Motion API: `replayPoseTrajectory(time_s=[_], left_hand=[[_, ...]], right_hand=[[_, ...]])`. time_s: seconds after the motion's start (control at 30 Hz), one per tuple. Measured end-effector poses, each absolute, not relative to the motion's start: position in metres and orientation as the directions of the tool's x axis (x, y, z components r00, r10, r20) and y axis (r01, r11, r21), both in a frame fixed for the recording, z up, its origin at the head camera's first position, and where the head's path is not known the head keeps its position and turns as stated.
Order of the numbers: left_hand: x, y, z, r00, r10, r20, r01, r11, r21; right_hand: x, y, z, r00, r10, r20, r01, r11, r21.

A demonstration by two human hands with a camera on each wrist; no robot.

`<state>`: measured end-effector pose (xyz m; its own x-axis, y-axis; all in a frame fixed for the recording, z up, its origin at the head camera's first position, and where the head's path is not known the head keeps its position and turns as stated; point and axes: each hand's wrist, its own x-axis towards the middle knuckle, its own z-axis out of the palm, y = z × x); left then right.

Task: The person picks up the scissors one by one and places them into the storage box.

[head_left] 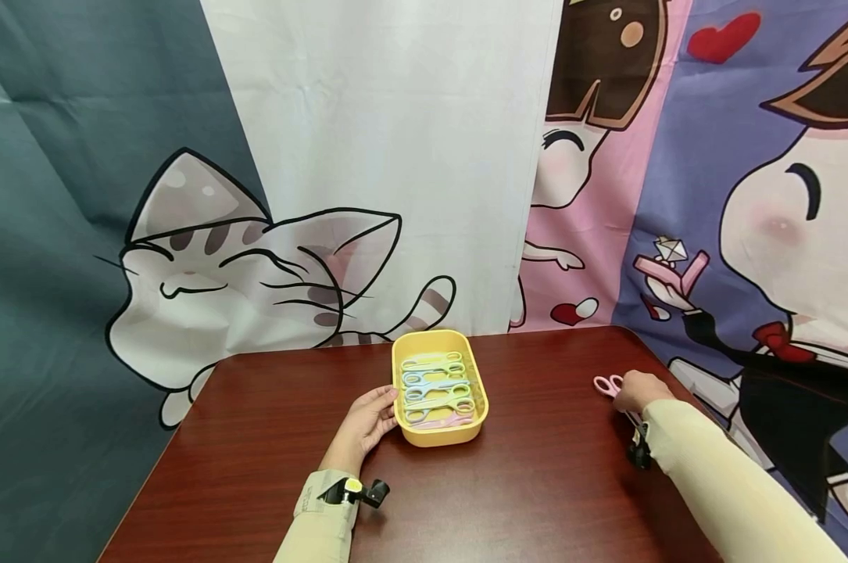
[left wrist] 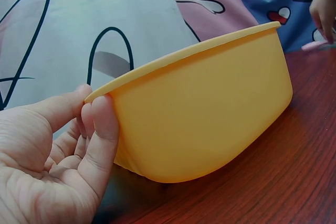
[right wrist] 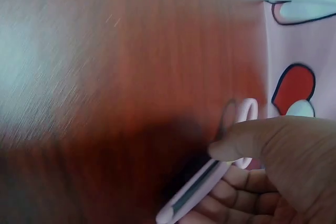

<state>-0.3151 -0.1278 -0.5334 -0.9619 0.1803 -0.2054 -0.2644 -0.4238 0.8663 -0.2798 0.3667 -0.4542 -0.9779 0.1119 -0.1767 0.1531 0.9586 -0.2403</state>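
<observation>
A yellow plastic basket stands on the table, with several pastel scissors lying side by side in it, in blue, green, yellow and pink. My left hand pinches the rim at its left side; the left wrist view shows thumb and fingertips on the basket's lip. Off to the right, my right hand holds pink scissors near the table's right edge. In the right wrist view the thumb presses on the pink scissors, whose blades look closed and whose handle loops stick out past the hand.
The dark red wooden table runs back to a cartoon-printed cloth. Small black mounts are strapped to both wrists, the left mount just above the tabletop.
</observation>
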Motion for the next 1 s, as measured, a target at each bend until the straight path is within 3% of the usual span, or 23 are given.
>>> replayPoseTrajectory(time_s=[0.3,0.5,0.77,1.0], left_hand=[[-0.313,-0.129,-0.533,-0.964,0.169,-0.207,-0.261,-0.433,0.862],[-0.314,-0.129,-0.532,-0.962,0.18,-0.205,-0.264,-0.422,0.867],[-0.315,-0.131,-0.532,-0.957,0.208,-0.2,-0.272,-0.419,0.866],[-0.315,-0.128,-0.532,-0.963,0.177,-0.203,-0.261,-0.427,0.866]], right_hand=[[-0.315,0.303,-0.438,-0.999,0.038,-0.03,0.043,0.973,-0.228],[-0.332,0.24,-0.427,-0.993,-0.12,0.021,-0.122,0.977,-0.176],[-0.332,0.157,-0.412,-0.924,-0.376,0.07,-0.382,0.902,-0.199],[-0.32,0.108,-0.415,-0.844,-0.536,0.022,-0.535,0.837,-0.113]])
